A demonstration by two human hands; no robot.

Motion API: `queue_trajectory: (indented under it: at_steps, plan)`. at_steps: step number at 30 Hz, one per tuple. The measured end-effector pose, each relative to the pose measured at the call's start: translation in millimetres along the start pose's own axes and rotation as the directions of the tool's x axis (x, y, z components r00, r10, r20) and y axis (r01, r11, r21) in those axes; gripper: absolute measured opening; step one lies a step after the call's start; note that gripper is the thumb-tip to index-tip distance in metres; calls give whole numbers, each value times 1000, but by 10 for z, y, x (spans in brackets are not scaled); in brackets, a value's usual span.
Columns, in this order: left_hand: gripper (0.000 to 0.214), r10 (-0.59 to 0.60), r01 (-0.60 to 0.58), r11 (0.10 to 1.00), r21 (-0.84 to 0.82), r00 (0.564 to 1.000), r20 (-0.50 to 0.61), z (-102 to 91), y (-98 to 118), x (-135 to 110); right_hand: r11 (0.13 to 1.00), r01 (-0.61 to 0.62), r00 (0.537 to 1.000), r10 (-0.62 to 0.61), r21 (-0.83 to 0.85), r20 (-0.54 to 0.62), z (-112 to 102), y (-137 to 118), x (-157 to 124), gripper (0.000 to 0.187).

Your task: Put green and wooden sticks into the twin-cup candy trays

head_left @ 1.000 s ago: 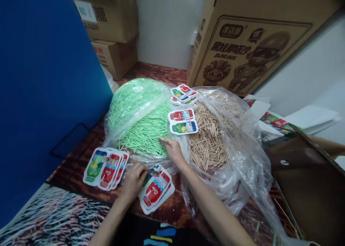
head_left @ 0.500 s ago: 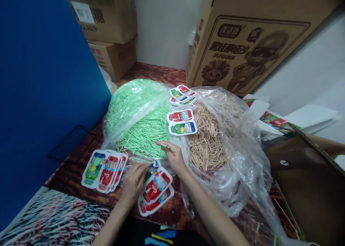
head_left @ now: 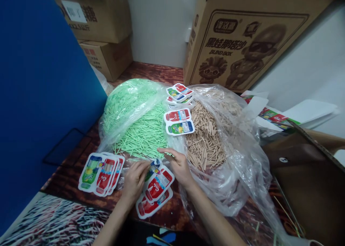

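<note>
My left hand (head_left: 134, 179) pinches the upper left edge of a bottle-shaped packet (head_left: 159, 184) printed with red cola and green soda bottles. Another such packet (head_left: 154, 204) lies under it on the table. Between the thumb and fingers of my right hand (head_left: 179, 167) is a small bunch of thin green sticks (head_left: 169, 154), just above the packet's top edge. Beyond my hands a clear plastic bag spills loose green sticks (head_left: 141, 131). Right of it lies a bag of brown sticks (head_left: 206, 141).
Several packets (head_left: 101, 174) are stacked at the left, with green and brown sticks showing in the top one. More packets (head_left: 179, 121) rest between the bags. A large cardboard box (head_left: 242, 48) stands behind, and a blue panel (head_left: 45, 77) borders the left side.
My right hand, with the green sticks, has come slightly down and nearer the packet. My left hand keeps its hold on the packet. The whole view has shifted a little.
</note>
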State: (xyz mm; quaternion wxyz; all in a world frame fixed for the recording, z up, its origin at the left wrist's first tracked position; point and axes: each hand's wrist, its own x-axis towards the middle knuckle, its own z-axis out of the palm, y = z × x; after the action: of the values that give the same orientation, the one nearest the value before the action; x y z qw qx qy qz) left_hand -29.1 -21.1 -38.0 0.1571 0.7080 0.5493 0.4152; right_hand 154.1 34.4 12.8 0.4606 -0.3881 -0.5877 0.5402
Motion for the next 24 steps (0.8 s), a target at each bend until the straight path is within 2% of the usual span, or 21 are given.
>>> queue_trajectory:
  at_steps: [5,9,17,24]
  plan:
    - [18,13,-13,1000,18,1000,-14,17,-21,-11,1000,8,1000,-8,-18,4,-3,34,-28,27]
    - [18,-7,6,1000,5,1000,16,35,-33,-19,999,12,1000,-11,-46,5,-9,48,-38,27]
    - [18,-20,21,999,-39,999,32,87,2,-1,998,-27,1000,27,-59,-6,-56,102,-79,25]
    - [16,-112,113,980,-166,994,19,88,114,56,997,-58,998,57,-47,-26,-121,18,-76,22]
